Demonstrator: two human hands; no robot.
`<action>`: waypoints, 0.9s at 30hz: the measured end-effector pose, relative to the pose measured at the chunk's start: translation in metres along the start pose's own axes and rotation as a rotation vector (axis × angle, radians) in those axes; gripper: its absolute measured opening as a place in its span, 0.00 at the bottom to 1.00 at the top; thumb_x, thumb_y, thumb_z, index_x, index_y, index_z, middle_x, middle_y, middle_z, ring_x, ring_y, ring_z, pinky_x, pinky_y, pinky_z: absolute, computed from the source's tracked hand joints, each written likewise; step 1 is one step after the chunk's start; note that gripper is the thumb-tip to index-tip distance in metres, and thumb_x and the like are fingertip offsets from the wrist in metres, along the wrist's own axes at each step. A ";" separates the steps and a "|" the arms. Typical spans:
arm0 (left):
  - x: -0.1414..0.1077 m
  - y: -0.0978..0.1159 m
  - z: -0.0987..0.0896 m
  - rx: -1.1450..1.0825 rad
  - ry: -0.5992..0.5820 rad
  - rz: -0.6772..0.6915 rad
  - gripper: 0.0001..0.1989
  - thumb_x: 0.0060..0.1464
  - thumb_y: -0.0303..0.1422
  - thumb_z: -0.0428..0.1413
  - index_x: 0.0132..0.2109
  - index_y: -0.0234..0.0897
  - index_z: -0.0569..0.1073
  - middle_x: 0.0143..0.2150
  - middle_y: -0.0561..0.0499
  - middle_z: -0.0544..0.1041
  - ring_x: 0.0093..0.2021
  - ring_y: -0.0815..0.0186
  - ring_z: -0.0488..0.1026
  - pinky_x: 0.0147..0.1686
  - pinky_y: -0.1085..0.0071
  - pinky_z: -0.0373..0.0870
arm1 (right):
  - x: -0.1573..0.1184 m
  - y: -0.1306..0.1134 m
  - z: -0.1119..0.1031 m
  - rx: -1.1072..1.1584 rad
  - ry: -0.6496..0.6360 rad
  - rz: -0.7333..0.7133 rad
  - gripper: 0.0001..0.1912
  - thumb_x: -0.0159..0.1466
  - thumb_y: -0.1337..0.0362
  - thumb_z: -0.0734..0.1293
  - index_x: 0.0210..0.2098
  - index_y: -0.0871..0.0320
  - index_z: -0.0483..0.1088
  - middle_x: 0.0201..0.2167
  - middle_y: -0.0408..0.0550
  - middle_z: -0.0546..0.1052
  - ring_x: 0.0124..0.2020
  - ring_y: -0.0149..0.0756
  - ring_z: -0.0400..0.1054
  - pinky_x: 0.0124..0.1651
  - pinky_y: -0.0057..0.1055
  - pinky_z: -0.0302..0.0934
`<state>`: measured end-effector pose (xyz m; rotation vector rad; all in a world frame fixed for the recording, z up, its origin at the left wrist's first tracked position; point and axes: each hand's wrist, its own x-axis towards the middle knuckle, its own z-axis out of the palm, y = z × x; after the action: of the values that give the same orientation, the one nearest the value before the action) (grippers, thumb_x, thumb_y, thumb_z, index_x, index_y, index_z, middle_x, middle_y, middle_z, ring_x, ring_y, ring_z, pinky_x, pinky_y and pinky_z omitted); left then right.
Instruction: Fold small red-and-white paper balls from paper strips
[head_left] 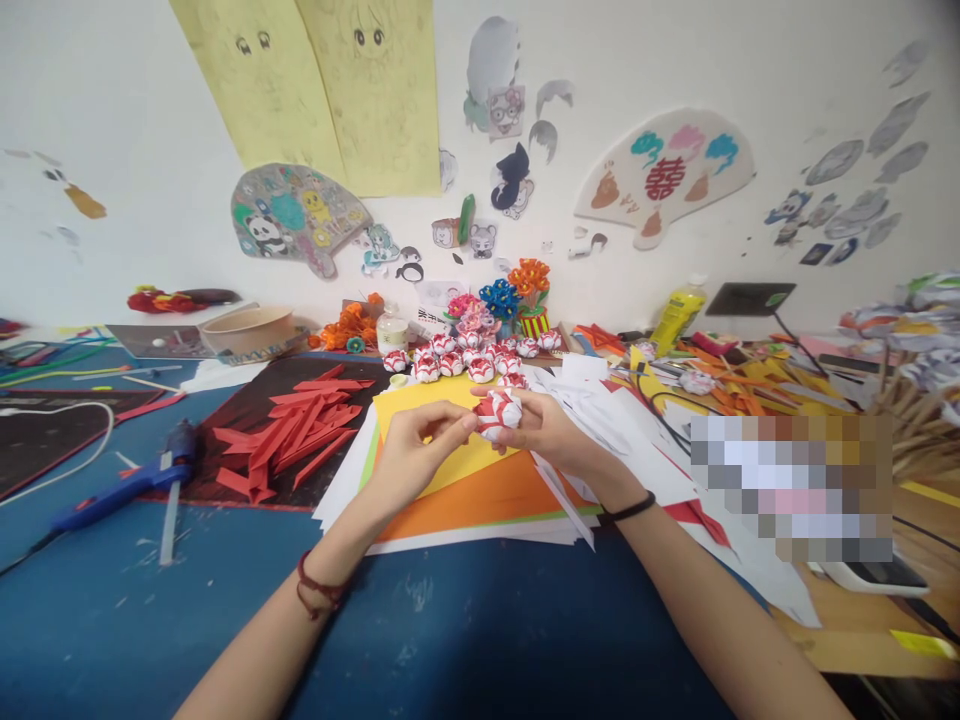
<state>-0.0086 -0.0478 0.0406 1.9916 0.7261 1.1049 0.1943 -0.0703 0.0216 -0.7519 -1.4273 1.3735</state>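
Observation:
A red and white paper flower (499,414) is held up in front of me over a stack of yellow and orange paper sheets (450,510). My right hand (546,428) has its fingers wrapped round the flower's right side and underside. At the flower's left edge, my left hand (429,440) is closed, thumb and forefinger pinched together; whatever is between those fingertips is too small to name. Several similar red and white flowers (450,364) sit in a group just behind my hands.
Folded red paper strips (300,425) lie on a dark mat at the left, near a blue glue gun (135,490). White paper strips, a yellow bottle (679,315) and a pixelated object are at the right. A beige bowl (247,332) stands back left.

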 end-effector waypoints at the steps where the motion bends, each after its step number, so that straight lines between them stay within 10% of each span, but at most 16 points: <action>1: 0.001 0.001 0.000 -0.053 -0.025 -0.043 0.12 0.59 0.38 0.57 0.33 0.33 0.78 0.28 0.51 0.77 0.28 0.71 0.67 0.28 0.75 0.62 | 0.000 0.000 -0.001 0.001 -0.010 0.001 0.34 0.56 0.61 0.76 0.60 0.57 0.65 0.37 0.46 0.74 0.36 0.31 0.68 0.38 0.27 0.67; 18: -0.002 -0.008 0.005 -0.116 0.055 -0.152 0.14 0.50 0.42 0.64 0.31 0.32 0.80 0.22 0.53 0.71 0.21 0.74 0.57 0.22 0.74 0.52 | 0.001 0.003 -0.001 0.011 -0.034 0.007 0.33 0.56 0.62 0.75 0.59 0.57 0.66 0.35 0.45 0.73 0.34 0.30 0.68 0.39 0.28 0.67; 27: -0.008 -0.003 0.007 0.199 0.066 0.133 0.12 0.61 0.37 0.56 0.33 0.34 0.75 0.24 0.55 0.68 0.24 0.74 0.58 0.25 0.75 0.54 | 0.000 0.002 0.001 0.022 -0.011 0.011 0.34 0.55 0.62 0.76 0.59 0.57 0.66 0.37 0.46 0.74 0.34 0.30 0.68 0.38 0.28 0.67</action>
<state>-0.0067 -0.0544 0.0320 2.2065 0.7734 1.2214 0.1930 -0.0699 0.0196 -0.7400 -1.4168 1.4010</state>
